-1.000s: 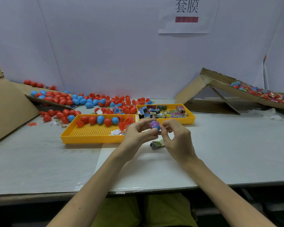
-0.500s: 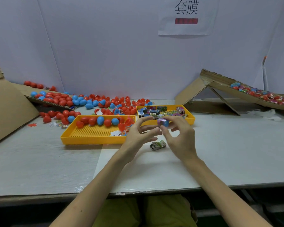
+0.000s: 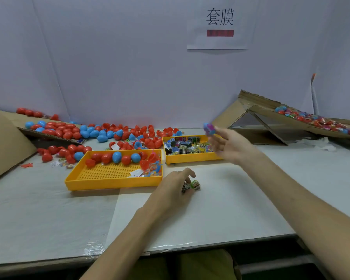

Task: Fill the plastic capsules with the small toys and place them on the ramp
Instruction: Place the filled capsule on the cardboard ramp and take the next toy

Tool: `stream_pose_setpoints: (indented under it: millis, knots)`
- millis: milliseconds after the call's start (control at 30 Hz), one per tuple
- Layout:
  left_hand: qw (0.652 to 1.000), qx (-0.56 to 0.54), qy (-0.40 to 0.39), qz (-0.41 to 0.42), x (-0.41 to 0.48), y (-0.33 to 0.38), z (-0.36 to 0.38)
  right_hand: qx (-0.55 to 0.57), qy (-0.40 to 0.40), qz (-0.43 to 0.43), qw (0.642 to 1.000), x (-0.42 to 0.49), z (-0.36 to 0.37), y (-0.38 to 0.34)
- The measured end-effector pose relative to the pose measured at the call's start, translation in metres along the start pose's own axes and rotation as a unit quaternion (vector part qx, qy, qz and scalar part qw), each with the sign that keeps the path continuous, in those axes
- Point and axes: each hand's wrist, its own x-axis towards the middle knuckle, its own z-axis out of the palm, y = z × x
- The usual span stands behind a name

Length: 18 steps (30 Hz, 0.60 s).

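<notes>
My right hand (image 3: pixel 230 146) is raised over the right yellow tray (image 3: pixel 190 158), blurred by motion. At its fingertips it holds a filled purple-and-blue capsule (image 3: pixel 209 128). My left hand (image 3: pixel 175 185) rests on the white sheet in front of the trays, fingers curled round a small green toy packet (image 3: pixel 194 185). The cardboard ramp (image 3: pixel 257 109) rises at the right and slopes down to the right, with several filled capsules (image 3: pixel 315 120) lying on it.
The right yellow tray holds several toy packets (image 3: pixel 187 146). The left yellow tray (image 3: pixel 113 181) holds red and blue capsule halves (image 3: pixel 116 156). More capsules (image 3: pixel 69 130) are heaped behind it and on a cardboard sheet at the left. A white wall closes the back.
My right hand has carried the capsule up and to the right, away from my left hand. My left hand has dropped to the table onto the green toy packet.
</notes>
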Motion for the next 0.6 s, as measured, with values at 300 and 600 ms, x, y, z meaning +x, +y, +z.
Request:
stream_pose_setpoints:
  millis: [300,600]
  knots:
    - [1.000,-0.001,0.004,-0.002,0.000,0.001,0.001,0.008,0.127,-0.055,0.990,0.025,-0.012,-0.017]
    - [0.999,-0.031,0.009,-0.043,0.003,0.006,-0.005,-0.492,-0.092,-0.090,0.861,-0.022,-0.015,0.071]
